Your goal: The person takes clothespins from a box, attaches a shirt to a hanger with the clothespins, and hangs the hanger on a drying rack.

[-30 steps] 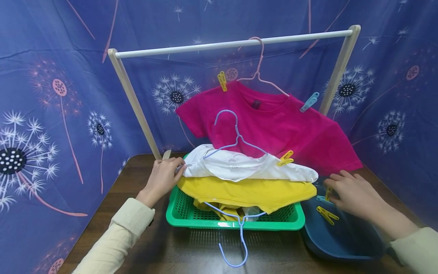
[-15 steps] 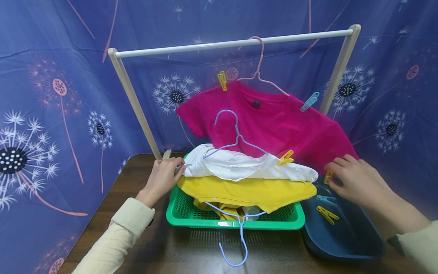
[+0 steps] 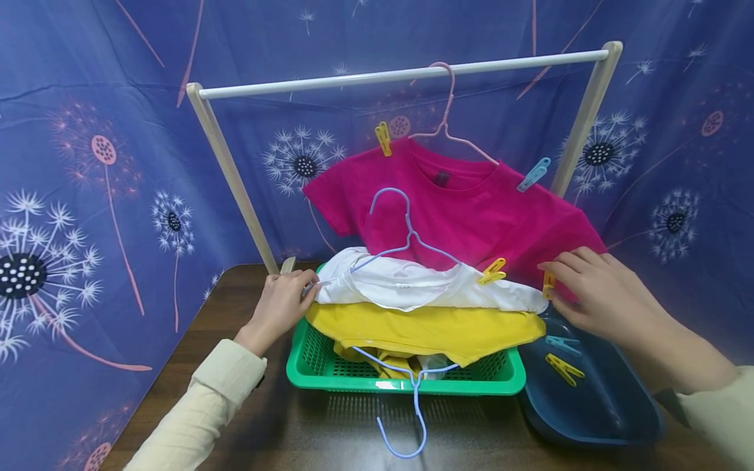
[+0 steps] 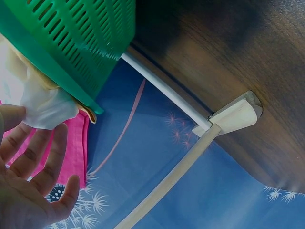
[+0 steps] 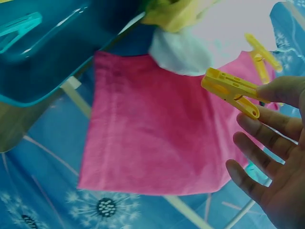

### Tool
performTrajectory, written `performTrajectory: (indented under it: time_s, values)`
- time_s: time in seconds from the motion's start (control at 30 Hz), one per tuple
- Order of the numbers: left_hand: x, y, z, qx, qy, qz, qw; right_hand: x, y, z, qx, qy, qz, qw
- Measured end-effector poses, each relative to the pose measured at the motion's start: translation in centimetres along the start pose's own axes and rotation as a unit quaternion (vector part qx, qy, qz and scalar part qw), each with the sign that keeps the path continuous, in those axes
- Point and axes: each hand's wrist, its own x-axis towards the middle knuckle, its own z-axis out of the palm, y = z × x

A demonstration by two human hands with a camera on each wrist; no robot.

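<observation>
A white T-shirt (image 3: 406,284) lies over a yellow T-shirt (image 3: 436,327) on a green basket (image 3: 377,384). A blue hanger (image 3: 409,232) rises from its neck, and a yellow clothespin (image 3: 491,271) sits at its right shoulder. My left hand (image 3: 283,304) pinches the white shirt's left sleeve edge; the exact grip is partly hidden. Beside the opposite sleeve, my right hand (image 3: 607,294) holds another yellow clothespin (image 5: 231,90) between thumb and index finger, other fingers spread. Behind, a pink T-shirt (image 3: 471,209) hangs on a pink hanger (image 3: 449,111), with clothespins at both shoulders.
A white rod (image 3: 353,81) on wooden posts carries the pink hanger. At the right, a dark blue tub (image 3: 612,418) holds a blue clothespin (image 3: 562,344) and a yellow one. Another blue hanger (image 3: 417,405) sticks out over the basket's front onto the brown table (image 3: 265,418).
My right hand has lifted the yellow clothespin out from over the tub, up and left to the white shirt's right sleeve. The left hand has stayed in place.
</observation>
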Motion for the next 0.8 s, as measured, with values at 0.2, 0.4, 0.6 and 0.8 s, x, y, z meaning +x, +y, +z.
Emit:
performTrajectory:
  time_s: [0.2, 0.4, 0.6, 0.8]
  values:
    - [0.0, 0.0, 0.1, 0.000, 0.002, 0.002, 1.0000, 1.2, -1.2, -0.4, 0.015, 0.014, -0.026, 0.9994]
    - [0.0, -0.1, 0.1, -0.004, -0.002, -0.001, 1.0000, 2.2, -2.5, -0.1, 0.029, 0.027, -0.052, 0.9979]
    - [0.0, -0.2, 0.1, -0.009, 0.000, -0.003, 1.0000, 3.2, -3.9, 0.2, 0.041, 0.022, -0.066, 0.9967]
    - [0.0, -0.3, 0.1, -0.015, 0.002, -0.002, 0.9999, 4.2, -4.7, 1.0, 0.063, 0.021, -0.090, 0.9936]
